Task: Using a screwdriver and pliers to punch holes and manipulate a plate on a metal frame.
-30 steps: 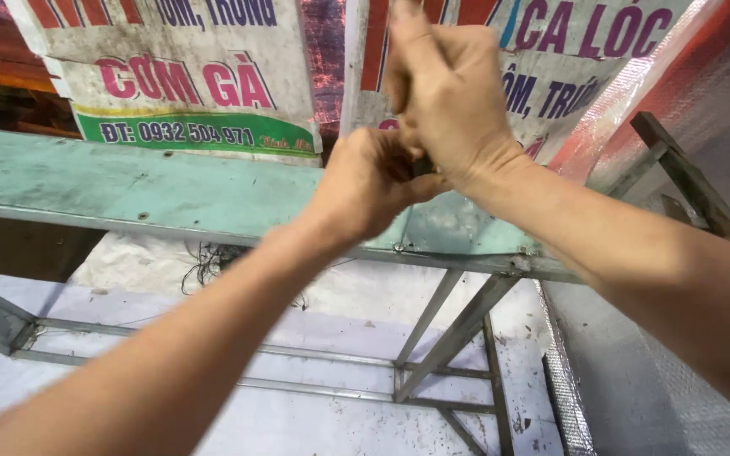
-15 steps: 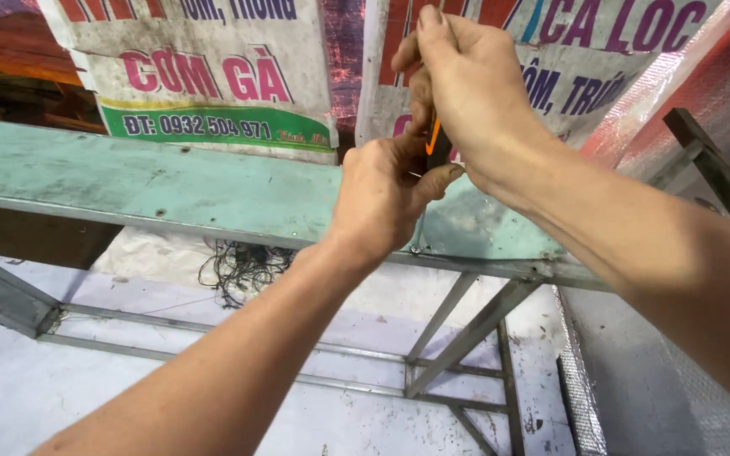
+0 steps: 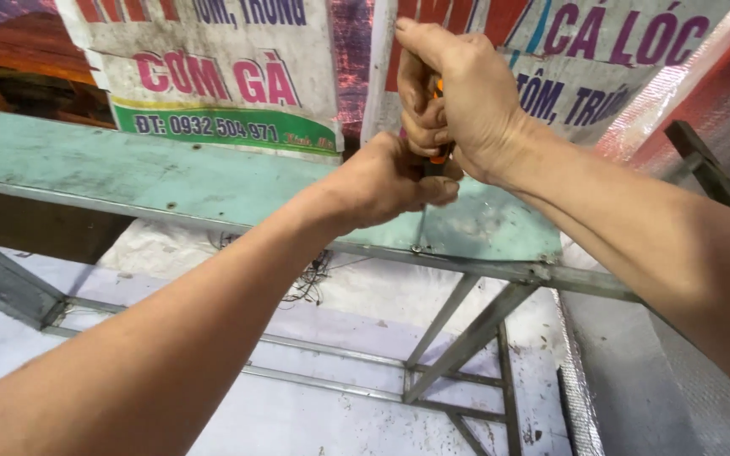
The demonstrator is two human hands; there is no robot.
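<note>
My right hand (image 3: pixel 466 97) is wrapped over the top of a screwdriver with an orange and black handle (image 3: pixel 440 154). Just below it, my left hand (image 3: pixel 386 179) closes around the lower handle. The thin shaft (image 3: pixel 421 226) runs straight down to a screw (image 3: pixel 416 248) at the front edge of a pale green board (image 3: pixel 128 173). The board lies on a grey metal frame (image 3: pixel 500 270). Most of the handle is hidden by my fingers.
Printed banners (image 3: pixel 213 67) hang behind the board. Metal braces (image 3: pixel 466 338) slant under the frame above a white floor sheet (image 3: pixel 297 414). A tangle of thin wire (image 3: pixel 310 283) lies below. A silvery foil sheet (image 3: pixel 635 397) and a metal bar (image 3: pixel 707 169) stand at the right.
The orange handle, hidden a second ago, now shows between my fingers. Both hands stay stacked on the screwdriver, and my right hand's grip has shifted on the handle.
</note>
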